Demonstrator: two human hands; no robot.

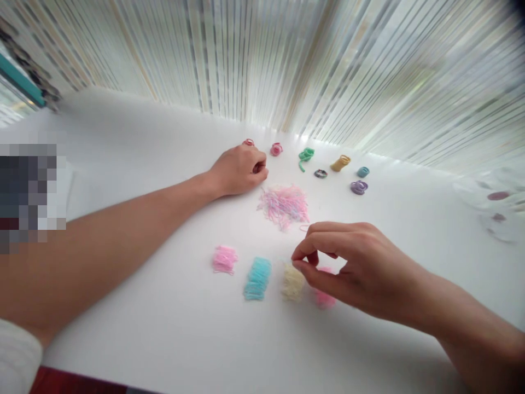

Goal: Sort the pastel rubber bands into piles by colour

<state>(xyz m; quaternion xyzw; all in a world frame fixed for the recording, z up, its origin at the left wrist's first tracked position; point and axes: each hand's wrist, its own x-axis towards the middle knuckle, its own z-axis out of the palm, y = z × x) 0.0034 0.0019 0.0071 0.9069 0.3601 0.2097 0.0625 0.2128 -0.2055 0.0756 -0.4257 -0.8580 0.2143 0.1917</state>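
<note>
My right hand (348,262) hovers with thumb and forefinger pinched over a pile of pale yellow bands (292,283); anything in the pinch is too small to make out. Partly behind that hand lies a pile of bright pink bands (325,298). To the left are a blue pile (257,279) and a light pink pile (225,259), their thin strands laid side by side. Farther back sits a loose, mixed heap of pastel bands (285,205). Beside it my left hand (241,169) rests on the table, fingers curled in, their contents hidden.
Along the back of the white table (156,334) lie a pink coil (276,149), a green coil (307,155), a tan roll (340,163), a blue roll (363,172), a purple coil (359,187) and a dark ring (320,173). A string curtain (254,65) hangs behind.
</note>
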